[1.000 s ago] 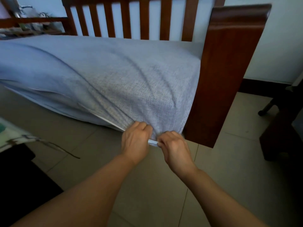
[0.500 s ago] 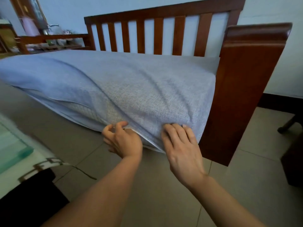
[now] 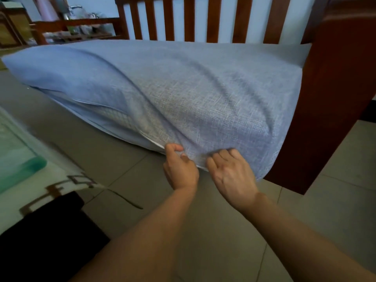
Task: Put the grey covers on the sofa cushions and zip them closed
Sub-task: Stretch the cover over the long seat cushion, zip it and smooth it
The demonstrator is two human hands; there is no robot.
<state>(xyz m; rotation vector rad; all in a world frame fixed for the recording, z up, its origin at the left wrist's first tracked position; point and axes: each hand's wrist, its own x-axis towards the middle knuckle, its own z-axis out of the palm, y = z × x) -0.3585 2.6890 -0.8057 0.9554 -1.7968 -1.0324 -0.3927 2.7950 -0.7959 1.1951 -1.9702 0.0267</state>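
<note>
A long sofa cushion in a grey-blue cover [image 3: 183, 82] lies on the wooden sofa frame [image 3: 333, 94], its front edge overhanging the floor. Along that edge the cover gapes, and the pale inner cushion [image 3: 114, 117] shows through the opening on the left. My left hand [image 3: 180, 169] pinches the cover's lower edge at the end of the opening. Beside it my right hand [image 3: 232, 176] has its fingers curled round the fabric of the front edge. The zip slider is hidden.
The sofa's slatted back [image 3: 203, 17] and tall right armrest stand behind and beside the cushion. A glass-topped table [image 3: 22, 165] with a dark base sits at the lower left. Tiled floor [image 3: 325, 200] lies below. A cluttered wooden shelf [image 3: 77, 31] stands far left.
Both hands pinched the edge together, let go and spread out, and now grip the cover's lower edge again, a little further left. The view has moved closer.
</note>
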